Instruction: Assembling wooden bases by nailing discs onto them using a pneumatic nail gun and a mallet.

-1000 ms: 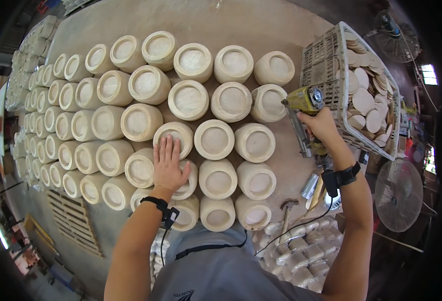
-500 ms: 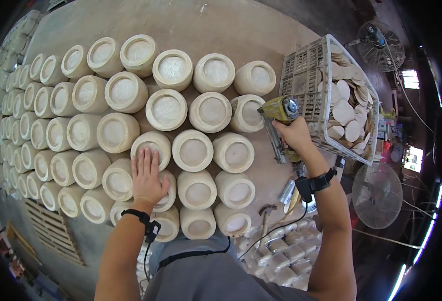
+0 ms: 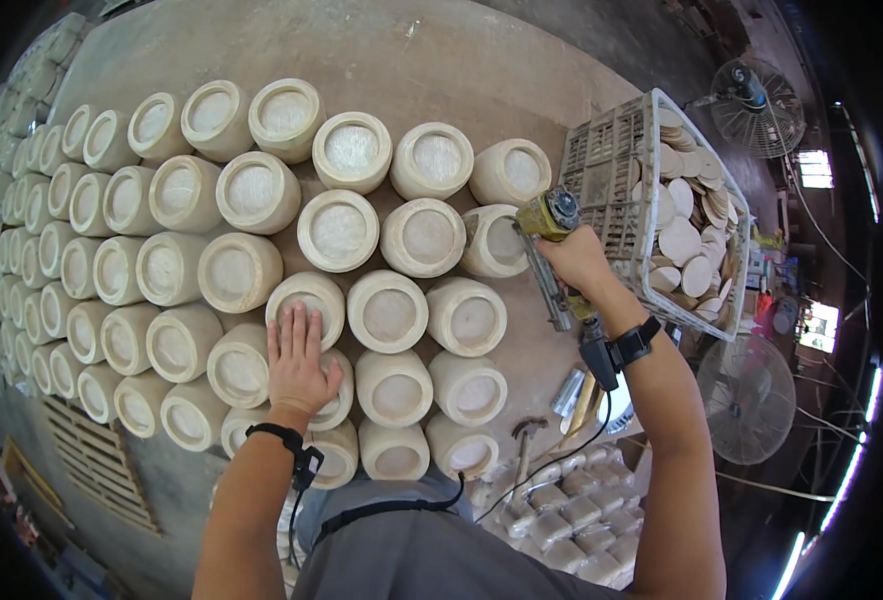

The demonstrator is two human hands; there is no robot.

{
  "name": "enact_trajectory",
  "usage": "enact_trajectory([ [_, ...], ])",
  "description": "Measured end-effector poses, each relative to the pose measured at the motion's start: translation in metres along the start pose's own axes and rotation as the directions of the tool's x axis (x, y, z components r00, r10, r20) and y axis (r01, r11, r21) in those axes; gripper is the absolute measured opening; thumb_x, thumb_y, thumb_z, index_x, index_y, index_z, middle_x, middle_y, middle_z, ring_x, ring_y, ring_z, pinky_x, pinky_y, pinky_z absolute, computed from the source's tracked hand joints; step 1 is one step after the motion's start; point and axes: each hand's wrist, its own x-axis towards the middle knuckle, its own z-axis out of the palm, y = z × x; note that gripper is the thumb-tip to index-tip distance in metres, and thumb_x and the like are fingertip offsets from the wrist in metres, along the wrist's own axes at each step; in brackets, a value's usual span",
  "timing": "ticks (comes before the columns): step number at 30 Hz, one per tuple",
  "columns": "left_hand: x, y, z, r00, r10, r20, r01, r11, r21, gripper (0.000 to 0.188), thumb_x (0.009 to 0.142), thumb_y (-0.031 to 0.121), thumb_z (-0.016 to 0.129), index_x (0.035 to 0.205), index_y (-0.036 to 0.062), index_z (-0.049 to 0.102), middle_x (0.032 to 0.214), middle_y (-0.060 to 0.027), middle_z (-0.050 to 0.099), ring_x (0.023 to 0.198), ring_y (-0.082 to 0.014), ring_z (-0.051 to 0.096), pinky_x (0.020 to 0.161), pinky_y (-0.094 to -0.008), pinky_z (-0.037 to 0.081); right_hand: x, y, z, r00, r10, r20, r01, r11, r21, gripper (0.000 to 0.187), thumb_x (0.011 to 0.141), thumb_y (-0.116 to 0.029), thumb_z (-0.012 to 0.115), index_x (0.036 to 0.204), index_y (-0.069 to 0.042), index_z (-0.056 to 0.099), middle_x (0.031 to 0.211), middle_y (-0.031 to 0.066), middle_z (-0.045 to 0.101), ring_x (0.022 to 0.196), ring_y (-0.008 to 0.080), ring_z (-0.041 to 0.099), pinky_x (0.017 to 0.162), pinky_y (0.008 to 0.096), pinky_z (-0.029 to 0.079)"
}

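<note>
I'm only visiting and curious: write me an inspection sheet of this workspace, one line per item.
Surface: brown worktop with pale marks.
Job's things: barrel-shaped wood-like pieces in rows, round recesses showing; yellow nail gun.
Clutter: claw hammer; slatted crate holding pale discs.
Hands: left hand flat on one piece; right hand gripping the nail gun.
Cables: black cable from the right wrist device.
Surroundings: two fans at right; wooden pallet, left floor.

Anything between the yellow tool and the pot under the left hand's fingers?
Yes: other pots. Along that row, a near pot and a farther pot stand between the yellow tool in the right hand and the pot under the fingers of the left hand. Nothing visible lies on those two.
</note>
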Motion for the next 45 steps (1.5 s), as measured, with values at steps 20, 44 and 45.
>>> enact_trajectory([
  [20,-0.002,0.0,0.002,1.0,-0.003,-0.01,0.002,0.999,-0.038,0.088,0.081,0.038,0.059,0.157,0.0001,0.035,0.165,-0.0251,0.028,0.156,-0.0405,0.021,0.128,-0.0572,0.01,-0.029,-0.019,0.001,0.969,-0.015,0.245,0.016,1.0,0.0,0.039,0.083,-0.028,0.076,0.103,0.006,0.072,0.074,0.0195,0.07,0.057,0.0283,0.068,0.063,0.0402,0.055],
  [44,-0.006,-0.003,0.002,1.0,0.003,-0.024,-0.004,0.999,-0.054,0.087,0.08,0.035,0.059,0.156,-0.0015,0.036,0.164,-0.0265,0.03,0.155,-0.0428,0.022,0.127,-0.0593,0.011,0.1,-0.047,-0.059,0.988,0.144,0.061,-0.155,0.949,0.273,0.026,0.086,-0.018,0.076,0.078,0.004,0.065,0.063,0.0082,0.061,0.046,0.0173,0.057,0.042,0.0335,0.045],
  [45,-0.005,-0.002,0.002,1.0,0.001,-0.017,-0.002,0.998,-0.056,0.087,0.08,0.035,0.059,0.156,-0.0015,0.036,0.164,-0.0265,0.03,0.155,-0.0428,0.022,0.127,-0.0593,0.011,0.101,-0.046,-0.059,0.989,0.129,0.066,-0.143,0.946,0.29,0.025,0.086,-0.018,0.075,0.078,0.004,0.065,0.063,0.0082,0.061,0.046,0.0173,0.056,0.041,0.0336,0.045],
])
